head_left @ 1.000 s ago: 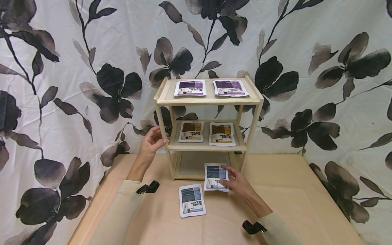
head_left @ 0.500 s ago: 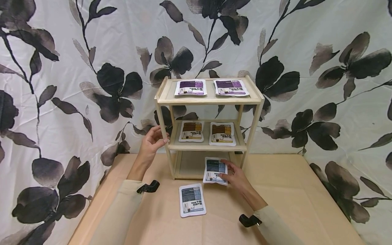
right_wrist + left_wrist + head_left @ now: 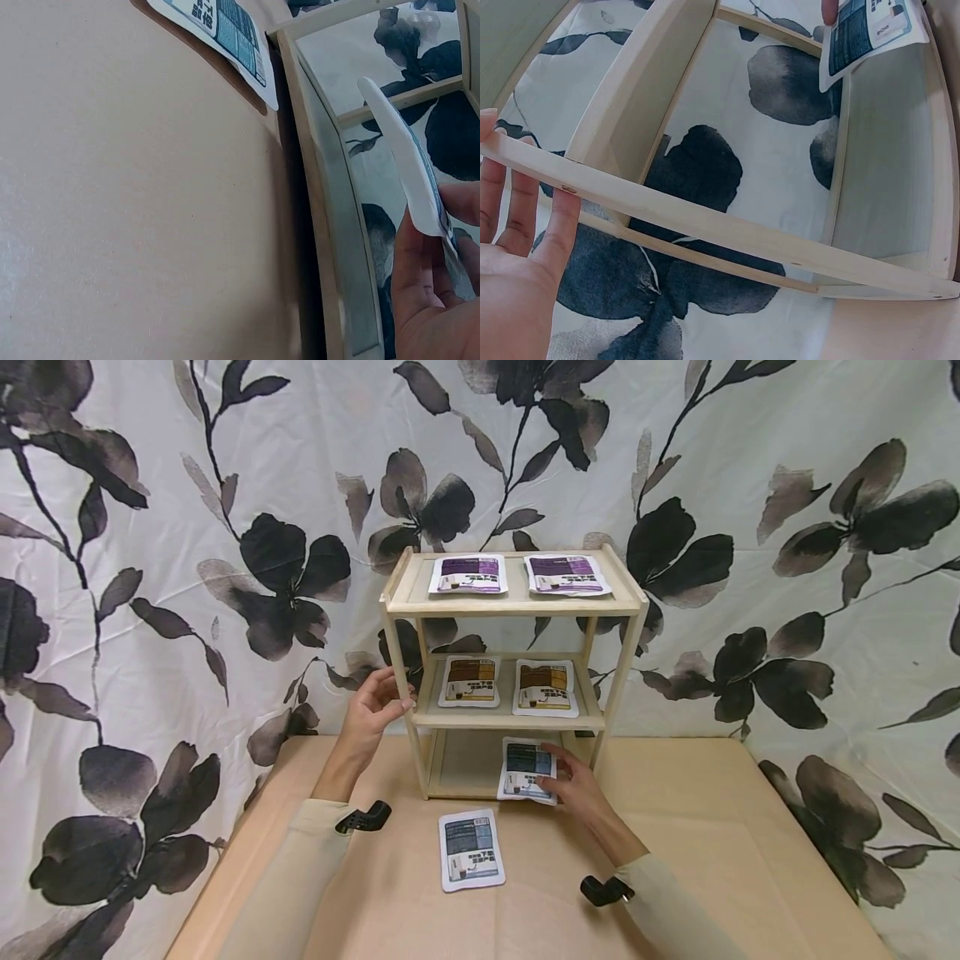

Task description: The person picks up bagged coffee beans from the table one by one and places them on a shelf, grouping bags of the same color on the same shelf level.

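In the head view my right hand point(image 3: 581, 789) pinches a white pouch with a blue label point(image 3: 527, 770) by its right edge. The pouch overlaps the front of the bottom shelf point(image 3: 468, 764), and the right wrist view shows it edge-on, raised over that shelf's front rail point(image 3: 319, 195). A second blue-label pouch point(image 3: 472, 850) lies flat on the table, in front of the small wooden rack point(image 3: 517, 608). At the rack's left side, my left hand point(image 3: 369, 706) holds the front post point(image 3: 682, 202) between thumb and fingers.
Two purple-label pouches point(image 3: 468, 575) lie on the top shelf, and two brown-label pouches point(image 3: 470, 682) on the middle one. A floral cloth point(image 3: 810, 677) hangs behind the rack. The tan table point(image 3: 697, 827) extends to both sides.
My right hand has carried its blue-label pouch forward, from in front of the rack to over the bottom shelf's front edge. The left hand stays at the post.
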Demonstrator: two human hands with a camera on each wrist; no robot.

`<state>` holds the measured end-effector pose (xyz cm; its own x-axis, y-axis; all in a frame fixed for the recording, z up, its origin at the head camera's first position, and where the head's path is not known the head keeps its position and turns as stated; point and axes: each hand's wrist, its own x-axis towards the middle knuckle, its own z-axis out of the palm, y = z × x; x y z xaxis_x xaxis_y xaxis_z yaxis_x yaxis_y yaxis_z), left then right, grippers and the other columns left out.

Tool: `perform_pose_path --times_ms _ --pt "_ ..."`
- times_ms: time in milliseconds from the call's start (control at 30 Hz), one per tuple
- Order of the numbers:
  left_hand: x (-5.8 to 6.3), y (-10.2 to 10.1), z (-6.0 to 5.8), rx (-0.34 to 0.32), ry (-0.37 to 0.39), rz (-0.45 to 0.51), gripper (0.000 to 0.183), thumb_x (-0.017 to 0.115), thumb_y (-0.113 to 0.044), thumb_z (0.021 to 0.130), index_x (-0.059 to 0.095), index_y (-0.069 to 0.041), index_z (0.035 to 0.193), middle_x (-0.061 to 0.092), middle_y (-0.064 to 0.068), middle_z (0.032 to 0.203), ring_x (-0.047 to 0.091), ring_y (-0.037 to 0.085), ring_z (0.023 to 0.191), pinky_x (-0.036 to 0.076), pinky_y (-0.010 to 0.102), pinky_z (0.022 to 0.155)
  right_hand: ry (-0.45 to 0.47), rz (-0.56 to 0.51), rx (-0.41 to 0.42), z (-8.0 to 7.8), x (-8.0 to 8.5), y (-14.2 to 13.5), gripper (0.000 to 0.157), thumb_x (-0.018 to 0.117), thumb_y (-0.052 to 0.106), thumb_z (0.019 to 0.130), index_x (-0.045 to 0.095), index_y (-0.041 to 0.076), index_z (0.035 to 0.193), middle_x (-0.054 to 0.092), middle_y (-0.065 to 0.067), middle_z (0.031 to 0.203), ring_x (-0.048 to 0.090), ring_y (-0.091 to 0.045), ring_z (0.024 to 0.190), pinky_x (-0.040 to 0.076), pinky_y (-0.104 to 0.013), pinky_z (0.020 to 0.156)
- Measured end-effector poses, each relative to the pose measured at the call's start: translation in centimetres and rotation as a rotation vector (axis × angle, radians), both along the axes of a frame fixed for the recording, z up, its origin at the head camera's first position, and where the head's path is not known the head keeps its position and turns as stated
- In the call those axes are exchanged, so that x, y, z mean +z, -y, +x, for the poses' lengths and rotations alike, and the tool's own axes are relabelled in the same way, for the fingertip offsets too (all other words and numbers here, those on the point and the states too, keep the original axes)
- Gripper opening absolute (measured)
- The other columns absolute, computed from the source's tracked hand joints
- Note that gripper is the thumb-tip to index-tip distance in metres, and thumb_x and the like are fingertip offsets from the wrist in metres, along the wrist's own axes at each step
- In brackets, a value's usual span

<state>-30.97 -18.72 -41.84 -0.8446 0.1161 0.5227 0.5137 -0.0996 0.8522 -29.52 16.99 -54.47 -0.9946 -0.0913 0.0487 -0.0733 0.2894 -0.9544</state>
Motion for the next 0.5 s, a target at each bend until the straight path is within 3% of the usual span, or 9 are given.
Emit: perform_pose_path --times_ms 100,200,367,500 --pt "0.0 0.0 0.0 -0.001 -0.003 -0.007 0.047 0.068 0.006 0.091 0.061 -0.016 0.132 0.068 -0.001 0.109 0.062 0.023 0.104 0.055 0.028 0.090 -0.010 0.001 -0.003 -0.3 -0.1 0.1 0.063 0.075 0.014 0.090 0.050 0.016 0.148 0.060 -0.021 0.126 0.060 -0.025 0.101 0.053 -0.028 0.074" --pt "-0.1 0.0 -0.1 0.002 -0.004 -0.014 0.047 0.067 0.006 0.091 0.061 -0.015 0.133 0.068 -0.001 0.109 0.062 0.024 0.105 0.054 0.027 0.091 -0.015 -0.007 -0.004 -0.7 -0.3 0.2 0.064 0.074 0.011 0.091 0.048 0.012 0.149 0.059 -0.025 0.126 0.060 -0.024 0.100 0.052 -0.026 0.072" --pt "-0.1 0.0 -0.1 0.009 -0.004 -0.011 0.046 0.068 0.006 0.091 0.061 -0.013 0.132 0.067 0.011 0.111 0.060 0.033 0.107 0.054 0.029 0.092 -0.016 -0.038 -0.009 -1.2 -0.4 0.3 0.066 0.075 0.009 0.090 0.047 0.007 0.150 0.058 -0.027 0.126 0.060 -0.029 0.102 0.050 -0.028 0.073" --pt "-0.1 0.0 -0.1 0.012 0.000 -0.015 0.046 0.068 0.005 0.091 0.061 -0.016 0.132 0.065 0.016 0.113 0.061 0.030 0.106 0.054 0.028 0.092 -0.018 -0.024 -0.023 -1.6 -0.7 0.4 0.065 0.074 0.010 0.091 0.047 0.011 0.150 0.059 -0.025 0.127 0.059 -0.032 0.107 0.049 -0.028 0.078"
